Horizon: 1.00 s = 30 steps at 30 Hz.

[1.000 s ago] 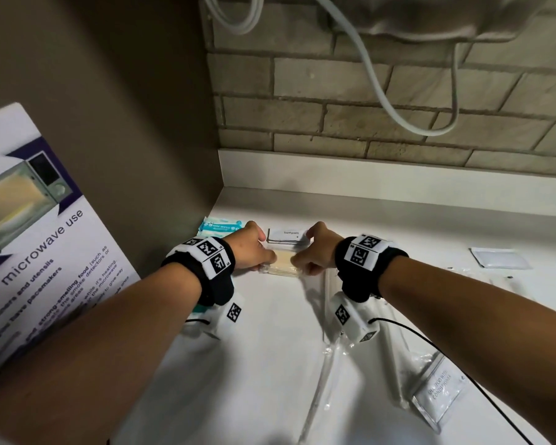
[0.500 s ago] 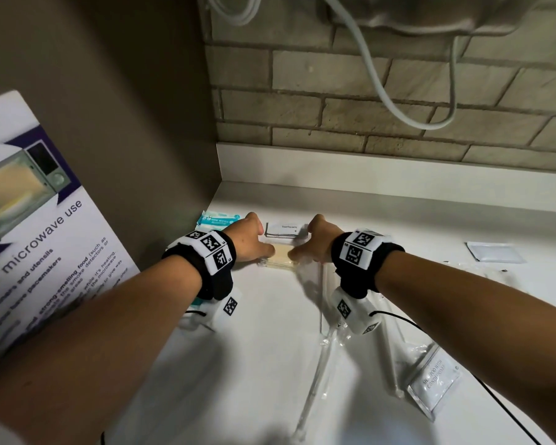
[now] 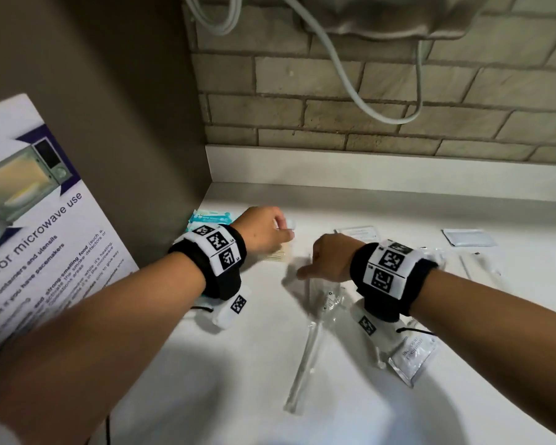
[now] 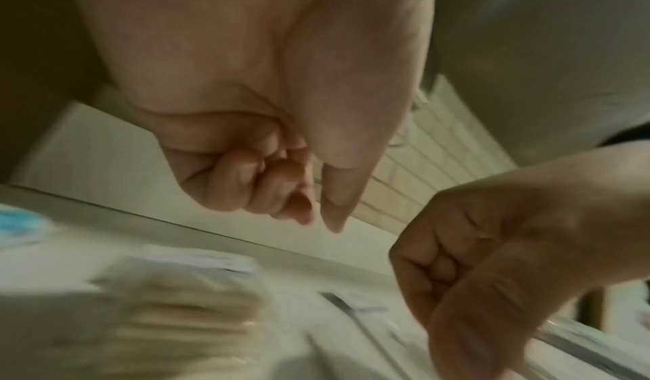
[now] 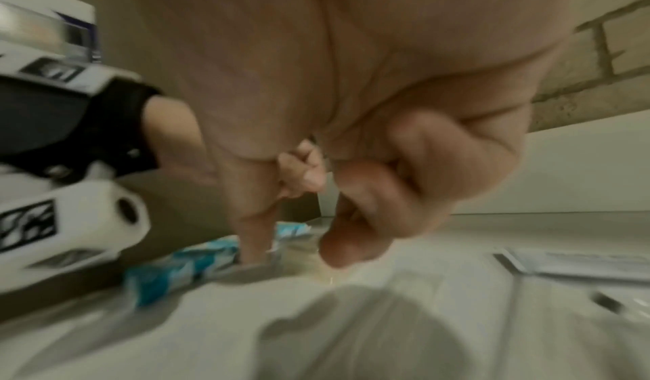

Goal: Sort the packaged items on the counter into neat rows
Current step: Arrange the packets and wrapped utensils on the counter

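A clear packet of pale wooden sticks (image 3: 278, 255) lies flat on the white counter (image 3: 206, 390) near the back left corner. My left hand (image 3: 264, 231) hovers just above and behind it, fingers curled into the palm and thumb straight, holding nothing in the left wrist view (image 4: 316, 216). My right hand (image 3: 325, 258) is a loose fist to the packet's right, thumb pointing left, also holding nothing (image 5: 306, 219). A blue packet (image 3: 207, 217) lies in the corner. A white labelled sachet (image 3: 360, 234) lies behind my right hand.
A long clear-wrapped utensil (image 3: 305, 348) and a silver sachet (image 3: 413, 356) lie nearer me. Another flat sachet (image 3: 469, 237) and clear-wrapped items (image 3: 477, 264) sit at the right. A brown side wall with a microwave poster (image 3: 36, 220) closes the left; a brick wall (image 3: 334, 117) stands behind.
Both hands have come off the stick packet they were pinching. The right hand has drawn back to the right and the left hand has lifted slightly.
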Each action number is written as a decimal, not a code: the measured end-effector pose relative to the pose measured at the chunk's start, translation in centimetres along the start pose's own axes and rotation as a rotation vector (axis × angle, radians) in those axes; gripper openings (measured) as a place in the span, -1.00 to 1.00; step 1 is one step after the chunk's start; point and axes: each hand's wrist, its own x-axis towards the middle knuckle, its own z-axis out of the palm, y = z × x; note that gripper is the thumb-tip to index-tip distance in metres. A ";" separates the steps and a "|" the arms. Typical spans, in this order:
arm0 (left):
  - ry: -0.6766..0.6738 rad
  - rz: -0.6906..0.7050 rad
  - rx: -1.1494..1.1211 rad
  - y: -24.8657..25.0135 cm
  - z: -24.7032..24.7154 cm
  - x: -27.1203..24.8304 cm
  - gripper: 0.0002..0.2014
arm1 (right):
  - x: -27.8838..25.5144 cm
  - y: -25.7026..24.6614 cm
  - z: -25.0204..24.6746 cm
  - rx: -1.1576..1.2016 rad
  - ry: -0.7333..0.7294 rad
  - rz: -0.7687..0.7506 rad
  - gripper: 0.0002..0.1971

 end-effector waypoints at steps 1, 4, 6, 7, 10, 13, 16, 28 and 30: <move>-0.058 0.077 0.037 1.1 0.7 -0.5 -0.84 | -1.3 0.1 0.5 -0.033 -0.035 0.019 -0.35; -0.274 0.234 0.216 3.3 3.1 -1.5 -0.74 | -4.4 0.3 2.3 -0.152 -0.143 0.097 -0.27; -0.352 0.267 0.350 3.9 4.5 -2.3 -0.64 | -5.7 0.8 3.5 -0.170 -0.159 0.112 -0.32; -0.362 0.268 0.414 3.9 5.1 -2.7 -0.62 | -6.0 1.0 3.9 -0.151 -0.156 0.112 -0.36; -0.391 0.242 0.527 3.5 6.0 -3.5 -0.50 | -6.3 1.9 4.6 -0.020 -0.160 0.116 -0.50; -0.397 0.211 0.526 2.9 6.4 -3.6 -0.42 | -5.6 2.6 4.8 0.054 -0.177 0.127 -0.70; -0.403 0.180 0.467 2.9 6.9 -3.7 -0.38 | -5.5 3.7 4.7 0.109 -0.169 0.147 -0.78; -0.340 0.280 0.452 5.1 8.3 -2.4 -0.34 | -5.7 8.2 0.3 0.356 0.088 0.321 -0.71; -0.337 0.336 0.472 5.7 8.6 -2.4 -0.44 | -5.6 7.8 1.7 0.340 0.047 0.361 -0.54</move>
